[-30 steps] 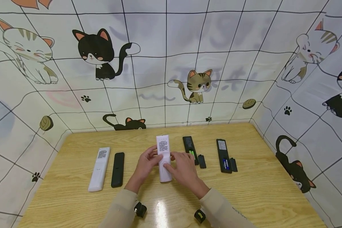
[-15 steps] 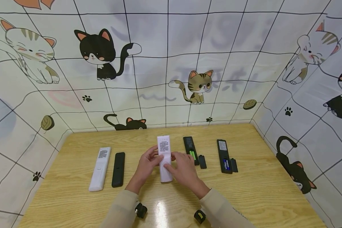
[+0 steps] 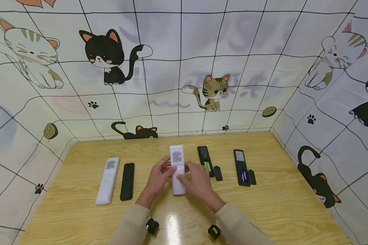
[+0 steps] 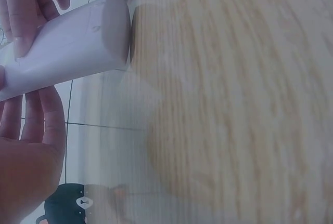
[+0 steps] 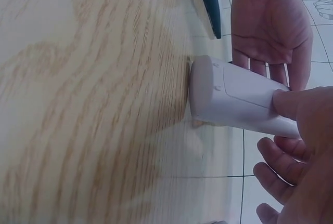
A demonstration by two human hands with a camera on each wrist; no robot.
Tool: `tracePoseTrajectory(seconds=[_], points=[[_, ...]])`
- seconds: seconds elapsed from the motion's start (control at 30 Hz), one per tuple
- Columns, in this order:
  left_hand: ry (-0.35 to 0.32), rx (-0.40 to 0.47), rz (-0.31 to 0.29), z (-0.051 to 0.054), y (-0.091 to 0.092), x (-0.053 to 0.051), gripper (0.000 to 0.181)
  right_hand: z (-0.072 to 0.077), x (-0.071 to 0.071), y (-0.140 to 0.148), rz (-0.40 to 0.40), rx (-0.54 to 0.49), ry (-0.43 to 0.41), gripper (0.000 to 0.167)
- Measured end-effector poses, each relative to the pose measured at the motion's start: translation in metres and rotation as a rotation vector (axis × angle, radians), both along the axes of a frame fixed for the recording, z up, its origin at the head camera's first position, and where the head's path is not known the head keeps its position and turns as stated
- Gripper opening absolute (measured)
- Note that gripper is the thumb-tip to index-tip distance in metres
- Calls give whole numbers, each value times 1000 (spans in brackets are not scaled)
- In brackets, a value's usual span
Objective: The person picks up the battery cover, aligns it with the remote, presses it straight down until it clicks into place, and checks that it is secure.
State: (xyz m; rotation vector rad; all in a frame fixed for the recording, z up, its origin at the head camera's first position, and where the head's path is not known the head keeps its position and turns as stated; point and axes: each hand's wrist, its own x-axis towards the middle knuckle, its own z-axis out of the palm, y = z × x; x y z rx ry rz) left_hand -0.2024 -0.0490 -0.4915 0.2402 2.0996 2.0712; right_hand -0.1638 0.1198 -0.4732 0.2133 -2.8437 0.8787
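Observation:
A white remote control (image 3: pixel 179 170) is held between both hands, its back with a printed label facing up. From the left side my left hand (image 3: pixel 156 175) grips it, thumb over the back and fingers at the edge. My right hand (image 3: pixel 199 180) holds the other side, its thumb pressing on the battery cover. In the right wrist view the cover's seam on the remote control (image 5: pixel 239 91) shows, and the cover sits in place. The left wrist view has the lower end of the remote control (image 4: pixel 78 42) close above the wood; whether it touches cannot be told.
Left on the table (image 3: pixel 79 217) lie a white remote (image 3: pixel 107 182) and a black remote (image 3: pixel 127 182). To the right are two black remotes (image 3: pixel 203 154) (image 3: pixel 240 165) with batteries showing, each beside its loose cover (image 3: pixel 218 173) (image 3: pixel 251 177). A cat-patterned cloth (image 3: pixel 178 75) surrounds the back and sides.
The view shifts slightly. Both hands keep their hold on the white remote control, and the right thumb stays on its cover.

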Motion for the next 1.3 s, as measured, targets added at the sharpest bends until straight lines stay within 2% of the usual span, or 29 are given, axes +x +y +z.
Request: tracePoseTrajectory(seconds=[0.27,0.47,0.63,0.87,1.13,1.3], points=[[14,-13,1,2,1,1,50,1,1,-1,-11,12,-36,39],[5,-5,10,3,2,3,48,2,3,1,-3,60,-34,45],[1,-20,36,4,1,3,47,3,6,6,-5,65,-13,45],[-33,-43,93,8,-9,-4,45,5,9,15,-14,65,13,43],[-109,-167,182,15,-29,-11,48,8,14,30,-5,48,52,42],[-144,-296,244,16,-45,-17,47,8,16,37,-6,41,35,41]])
